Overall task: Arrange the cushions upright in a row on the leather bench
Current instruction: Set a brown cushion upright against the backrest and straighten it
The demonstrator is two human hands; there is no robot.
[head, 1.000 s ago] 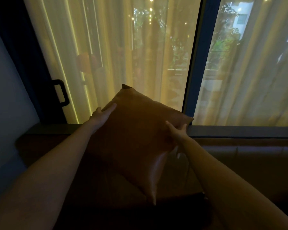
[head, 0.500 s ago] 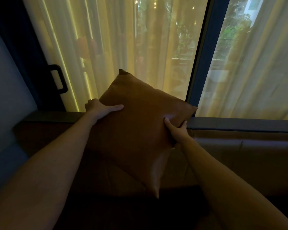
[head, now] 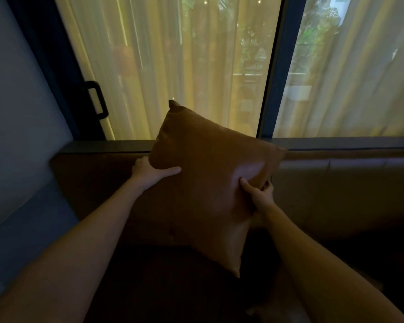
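A brown leather cushion [head: 205, 178] stands tilted, one corner pointing up against the window and one corner down on the seat. My left hand [head: 149, 171] grips its left edge, thumb across the front. My right hand [head: 258, 191] pinches its right side, thumb pressed into the leather. The leather bench [head: 348, 194] runs along the wall under the window, its padded backrest behind the cushion. The seat below is dark and hard to read.
A sheer yellowish curtain [head: 173, 66] covers the window behind the bench. A dark window frame post [head: 275, 66] rises just right of the cushion. A black door handle [head: 97, 100] sits at the left, beside a grey wall [head: 16, 113]. A dark sill [head: 348, 143] tops the backrest.
Both hands have lowered the cushion toward the backrest. My left hand went from resting flat on the upper edge to gripping the left side; my right thumb now presses deeper.
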